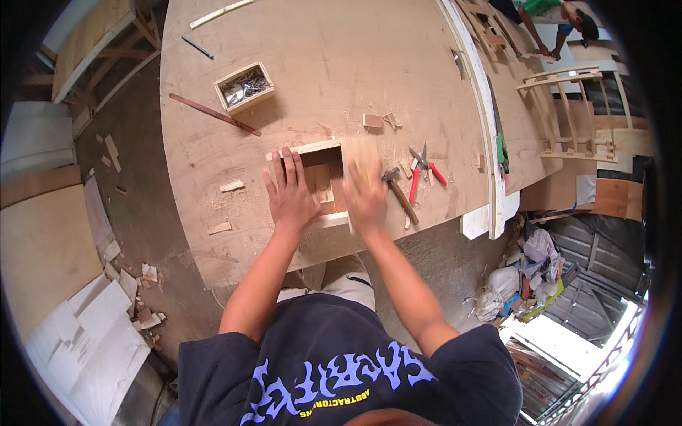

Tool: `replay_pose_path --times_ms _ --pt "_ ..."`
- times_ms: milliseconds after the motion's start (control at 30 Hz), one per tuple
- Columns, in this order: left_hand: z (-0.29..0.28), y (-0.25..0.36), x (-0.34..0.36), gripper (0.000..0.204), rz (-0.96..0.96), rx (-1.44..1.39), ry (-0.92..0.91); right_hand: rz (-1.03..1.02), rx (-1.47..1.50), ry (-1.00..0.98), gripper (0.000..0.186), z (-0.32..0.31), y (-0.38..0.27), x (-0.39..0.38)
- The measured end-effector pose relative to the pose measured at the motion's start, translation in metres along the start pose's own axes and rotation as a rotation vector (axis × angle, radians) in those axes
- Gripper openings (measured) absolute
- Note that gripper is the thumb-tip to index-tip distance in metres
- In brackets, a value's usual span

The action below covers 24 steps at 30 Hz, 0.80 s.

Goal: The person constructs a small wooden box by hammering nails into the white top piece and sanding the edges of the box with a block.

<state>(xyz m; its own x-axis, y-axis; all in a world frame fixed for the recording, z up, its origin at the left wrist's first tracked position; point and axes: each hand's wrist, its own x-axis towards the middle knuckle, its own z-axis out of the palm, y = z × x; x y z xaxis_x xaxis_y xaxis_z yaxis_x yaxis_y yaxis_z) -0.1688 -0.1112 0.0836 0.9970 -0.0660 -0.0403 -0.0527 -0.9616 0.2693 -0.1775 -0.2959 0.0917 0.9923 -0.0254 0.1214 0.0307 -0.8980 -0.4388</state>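
Note:
A shallow wooden box frame (321, 147) lies on the plywood workbench in front of me, its dark inside showing. Across its left side rests my left hand (293, 195), flat with fingers stretched out. A pale wooden piece (364, 150) covers the frame's right end, and my right hand (366, 204) lies flat on it, slightly blurred. Just right of that hand is a hammer (403, 201) with a wooden handle. Beside the hammer lies a red-handled cutting tool (415, 186), its jaws apart.
A small wooden box (251, 104) of nails stands at the upper left, near a reddish-brown strip (213, 113). Small wood blocks (373, 121) lie beyond the frame. A long white board (485, 117) runs along the right. Another person (543, 14) works at the far right.

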Motion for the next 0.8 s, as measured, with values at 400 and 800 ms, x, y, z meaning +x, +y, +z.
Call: replay_pose_path --times_ms 400,800 --pt "0.001 0.001 -0.002 0.108 0.008 0.021 0.028 0.014 0.025 0.015 0.053 0.003 0.0 0.033" --pt "0.005 0.009 -0.004 0.106 0.002 -0.021 0.044 0.022 -0.06 0.054 0.052 0.006 -0.012 0.056"
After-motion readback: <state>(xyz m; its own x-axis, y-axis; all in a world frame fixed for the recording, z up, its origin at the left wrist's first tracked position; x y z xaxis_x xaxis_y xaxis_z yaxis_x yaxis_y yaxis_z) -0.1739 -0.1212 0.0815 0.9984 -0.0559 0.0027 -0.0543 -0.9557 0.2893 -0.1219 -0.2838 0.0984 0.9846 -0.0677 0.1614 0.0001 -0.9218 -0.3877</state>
